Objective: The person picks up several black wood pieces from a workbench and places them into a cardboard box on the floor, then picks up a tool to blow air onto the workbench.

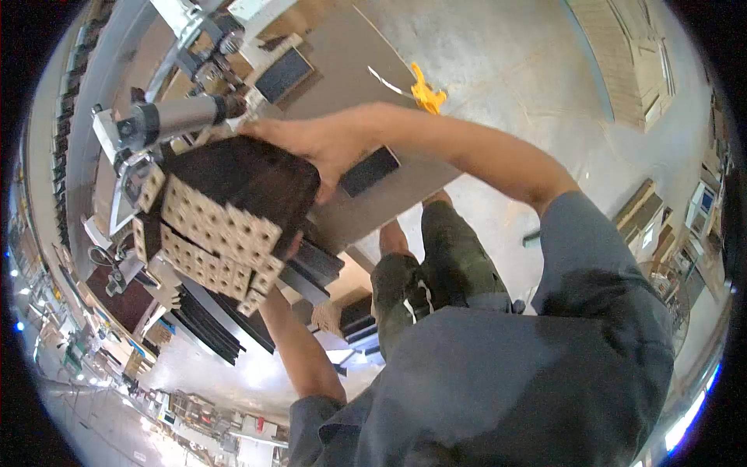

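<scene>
A bundle of black wooden strips (241,175) is held between my two hands, its pale end faces dotted with drilled holes. My right hand (315,148) wraps over the bundle's far right side, fingers curled along the black surface. The left hand (295,245) grips from beneath and near the side; most of it is hidden behind the strips, and only a bit of it shows. Just beyond the bundle sits a machine with a grey cylinder (175,121).
A brown board tabletop (342,62) bears two dark rectangular pads, one the black pad (370,171) near its edge. A yellow tool (426,89) lies past my right forearm. More black strips (206,323) rest below the bundle. Wooden panels (622,62) stand at far right.
</scene>
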Motion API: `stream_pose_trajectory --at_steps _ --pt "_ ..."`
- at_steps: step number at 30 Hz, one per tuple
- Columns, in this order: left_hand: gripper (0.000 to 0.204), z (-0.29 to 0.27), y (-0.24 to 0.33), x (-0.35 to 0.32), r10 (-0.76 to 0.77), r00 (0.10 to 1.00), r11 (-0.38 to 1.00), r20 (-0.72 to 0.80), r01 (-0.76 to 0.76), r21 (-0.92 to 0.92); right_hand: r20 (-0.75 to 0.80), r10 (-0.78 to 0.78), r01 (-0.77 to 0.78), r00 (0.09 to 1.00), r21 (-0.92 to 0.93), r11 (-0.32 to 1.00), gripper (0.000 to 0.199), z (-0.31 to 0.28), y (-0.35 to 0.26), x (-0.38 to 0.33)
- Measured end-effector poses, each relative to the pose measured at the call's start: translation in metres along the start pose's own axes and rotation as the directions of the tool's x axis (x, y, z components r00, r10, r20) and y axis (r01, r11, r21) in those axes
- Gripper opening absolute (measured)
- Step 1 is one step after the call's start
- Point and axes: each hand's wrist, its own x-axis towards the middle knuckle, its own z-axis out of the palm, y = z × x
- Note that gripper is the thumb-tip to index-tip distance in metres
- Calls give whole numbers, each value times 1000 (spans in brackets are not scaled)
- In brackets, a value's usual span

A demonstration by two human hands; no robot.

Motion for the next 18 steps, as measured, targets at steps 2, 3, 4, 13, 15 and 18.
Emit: stream_pose_trajectory --at_steps 2,3,4,13,15,18 --pt "64 -5 0 -11 -25 1000 999 -18 25 -25 106 129 -137 986 69 988 152 -2 -13 4" --pt "65 -8 1 -10 -29 999 999 -22 29 -30 65 114 -116 991 34 993 156 -2 -16 3" --pt "66 -8 2 -16 -38 999 998 -26 37 -43 24 97 -97 995 -2 995 159 -1 -18 4" --pt "74 -7 -1 -19 -56 993 994 -102 46 -99 -12 106 -106 994 3 994 163 9 -7 10" --pt "76 -7 -2 -21 -61 992 993 -114 48 -109 20 148 -148 989 3 989 161 6 -8 11" --pt "79 -7 0 -21 -57 990 991 -125 41 -125 12 148 -148 989 -19 989 153 2 -9 11"
